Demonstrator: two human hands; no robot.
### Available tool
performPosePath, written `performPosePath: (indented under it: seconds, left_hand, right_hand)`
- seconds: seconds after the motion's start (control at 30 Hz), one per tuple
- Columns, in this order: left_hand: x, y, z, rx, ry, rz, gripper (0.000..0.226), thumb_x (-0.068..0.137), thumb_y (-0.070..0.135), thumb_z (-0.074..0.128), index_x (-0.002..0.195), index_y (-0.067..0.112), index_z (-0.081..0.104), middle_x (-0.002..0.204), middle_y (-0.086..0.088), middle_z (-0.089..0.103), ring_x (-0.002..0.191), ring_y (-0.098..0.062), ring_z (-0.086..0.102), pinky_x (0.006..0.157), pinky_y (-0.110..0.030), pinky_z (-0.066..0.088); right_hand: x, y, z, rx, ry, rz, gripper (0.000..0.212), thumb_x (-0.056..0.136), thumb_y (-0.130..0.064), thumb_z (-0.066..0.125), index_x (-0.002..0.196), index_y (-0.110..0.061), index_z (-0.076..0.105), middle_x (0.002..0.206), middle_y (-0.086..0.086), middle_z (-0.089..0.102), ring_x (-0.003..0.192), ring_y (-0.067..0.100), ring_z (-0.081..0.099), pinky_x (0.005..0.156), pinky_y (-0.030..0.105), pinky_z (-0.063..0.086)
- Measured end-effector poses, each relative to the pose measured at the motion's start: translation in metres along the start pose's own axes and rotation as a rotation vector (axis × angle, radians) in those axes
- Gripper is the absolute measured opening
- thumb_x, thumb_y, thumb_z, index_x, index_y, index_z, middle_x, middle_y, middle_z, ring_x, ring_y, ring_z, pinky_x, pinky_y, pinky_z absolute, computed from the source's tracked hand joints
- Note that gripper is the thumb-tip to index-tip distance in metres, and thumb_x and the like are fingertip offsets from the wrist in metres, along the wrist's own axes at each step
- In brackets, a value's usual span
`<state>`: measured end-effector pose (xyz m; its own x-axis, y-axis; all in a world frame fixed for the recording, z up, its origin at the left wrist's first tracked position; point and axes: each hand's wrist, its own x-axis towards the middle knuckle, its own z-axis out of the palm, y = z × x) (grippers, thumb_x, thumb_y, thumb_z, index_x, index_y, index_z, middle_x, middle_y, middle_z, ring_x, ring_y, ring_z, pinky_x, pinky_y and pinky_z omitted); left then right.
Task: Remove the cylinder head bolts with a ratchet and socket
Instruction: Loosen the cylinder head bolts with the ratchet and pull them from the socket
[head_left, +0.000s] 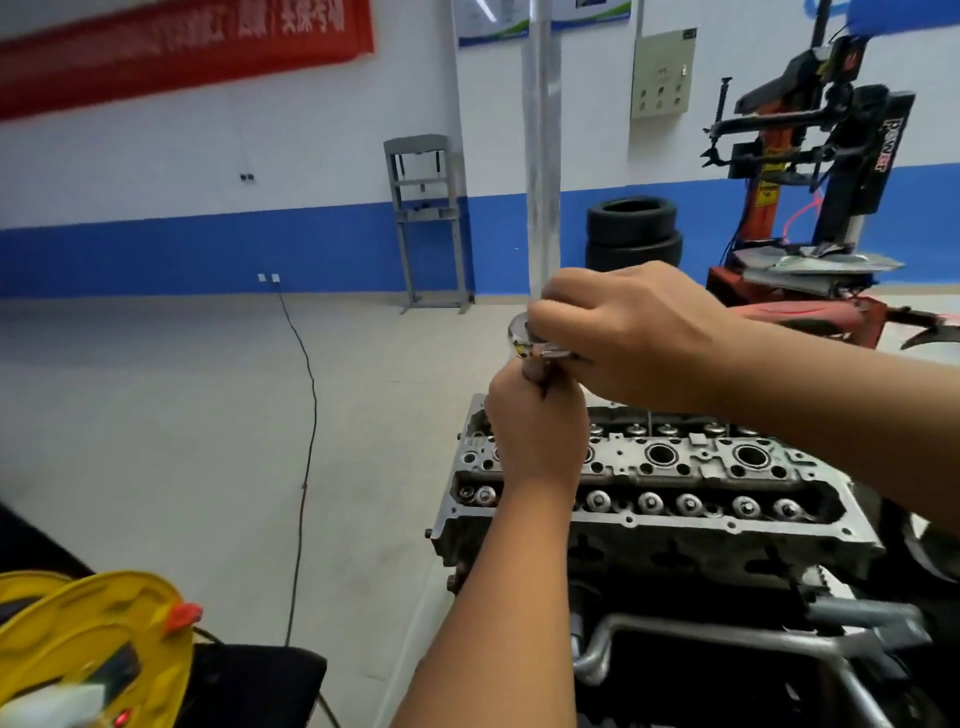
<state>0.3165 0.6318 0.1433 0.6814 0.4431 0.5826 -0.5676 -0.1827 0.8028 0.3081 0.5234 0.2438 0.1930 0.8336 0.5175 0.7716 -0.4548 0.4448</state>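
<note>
Your left hand (535, 421): its grip is closed around the extension below the ratchet head (524, 338).
Your right hand (639, 332): its grip holds the ratchet head, above the cylinder head (675, 499).

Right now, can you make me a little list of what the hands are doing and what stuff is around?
left hand: left hand grips something under the ratchet, likely the socket or extension; mostly hidden
right hand: right hand holds the ratchet head from above
ratchet handle: blurred, pointing up
engine: cylinder head below the hands, top open
where the tool is: held above the left end of the head
behind: stacked tyres, tyre machine, grey press frame
near corner: yellow cable reel
</note>
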Motion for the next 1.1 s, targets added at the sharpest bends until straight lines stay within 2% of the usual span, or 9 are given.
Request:
performPosePath:
  seconds: [0.07,0.23,0.37,0.43,0.5,0.7,0.8,0.93,1.1]
  left_hand:
    - [-0.001,0.0,0.002,0.025,0.036,-0.012,0.051,0.089,0.001,0.047,0.05,0.027,0.028,0.043,0.014,0.032,0.047,-0.006,0.028,0.048,-0.016,0.023]
    - [0.005,-0.004,-0.008,0.035,0.101,-0.114,0.061,0.102,0.017,0.059,0.046,0.029,0.038,0.043,0.014,0.035,0.043,-0.002,0.033,0.044,-0.015,0.032]
    - [0.001,-0.003,-0.018,0.024,-0.1,-0.207,0.037,0.104,0.04,0.059,0.068,0.037,0.052,0.064,0.01,0.048,0.062,-0.011,0.046,0.065,-0.03,0.044]
    - [-0.005,-0.003,-0.028,0.024,-0.232,-0.198,0.012,0.106,0.031,0.055,0.094,0.033,0.053,0.082,0.004,0.054,0.077,-0.014,0.053,0.076,-0.032,0.046]
    - [-0.012,-0.007,-0.045,0.078,-0.309,-0.183,0.015,0.109,0.013,0.051,0.107,0.027,0.056,0.092,0.006,0.065,0.089,-0.011,0.064,0.084,-0.029,0.052]
    - [-0.012,-0.013,-0.064,0.197,-0.206,-0.127,0.031,0.105,-0.006,0.05,0.1,0.021,0.066,0.087,0.008,0.076,0.089,-0.014,0.075,0.09,-0.034,0.061]
    - [-0.008,-0.016,-0.057,0.229,-0.141,-0.119,0.03,0.103,-0.001,0.059,0.095,0.026,0.068,0.088,0.008,0.078,0.087,-0.009,0.076,0.083,-0.023,0.061]
    - [-0.005,-0.021,-0.047,0.28,-0.043,-0.062,0.026,0.098,0.007,0.071,0.089,0.031,0.069,0.085,0.004,0.078,0.082,-0.012,0.076,0.074,-0.02,0.059]
    - [-0.008,-0.029,-0.037,0.307,0.03,0.015,0.018,0.093,0.015,0.079,0.094,0.032,0.072,0.083,0.011,0.077,0.08,-0.006,0.074,0.076,-0.022,0.059]
  right_hand:
    - [0.0,-0.001,0.004,-0.023,0.074,0.028,0.016,0.093,0.0,0.057,0.105,-0.001,0.068,0.091,0.023,0.061,0.052,0.038,0.053,0.045,0.045,0.05]
    - [0.02,0.061,-0.018,0.051,0.71,0.485,0.008,0.082,0.005,0.059,0.08,-0.002,0.055,0.072,0.017,0.056,0.062,0.024,0.042,0.051,0.033,0.025]
    - [0.004,0.073,0.02,0.343,0.318,0.551,0.036,0.085,-0.002,0.073,0.071,-0.022,0.047,0.069,-0.001,0.057,0.064,0.015,0.059,0.054,0.029,0.041]
    - [-0.012,0.061,0.06,0.4,0.051,0.55,0.042,0.088,-0.006,0.074,0.068,-0.025,0.043,0.067,-0.003,0.056,0.064,0.023,0.057,0.058,0.035,0.046]
    - [-0.029,0.054,0.096,0.415,-0.083,0.59,0.041,0.088,-0.011,0.073,0.068,-0.024,0.04,0.065,-0.005,0.051,0.065,0.028,0.053,0.057,0.038,0.045]
    - [-0.059,0.055,0.144,0.168,-0.253,0.544,0.016,0.085,-0.034,0.069,0.085,-0.026,0.055,0.079,-0.004,0.055,0.088,0.03,0.059,0.06,0.034,0.035]
    - [-0.068,0.063,0.148,0.296,-0.362,0.499,0.021,0.09,-0.041,0.071,0.107,-0.027,0.072,0.102,-0.005,0.07,0.101,0.021,0.061,0.078,0.037,0.049]
    - [-0.069,0.072,0.127,0.861,-0.126,0.68,0.018,0.091,-0.031,0.074,0.107,-0.024,0.079,0.099,-0.012,0.075,0.097,0.006,0.069,0.095,0.041,0.056]
    - [-0.024,0.037,0.105,1.416,0.098,0.499,0.036,0.09,-0.04,0.072,0.117,-0.017,0.073,0.106,-0.001,0.078,0.101,0.017,0.074,0.091,0.035,0.06]
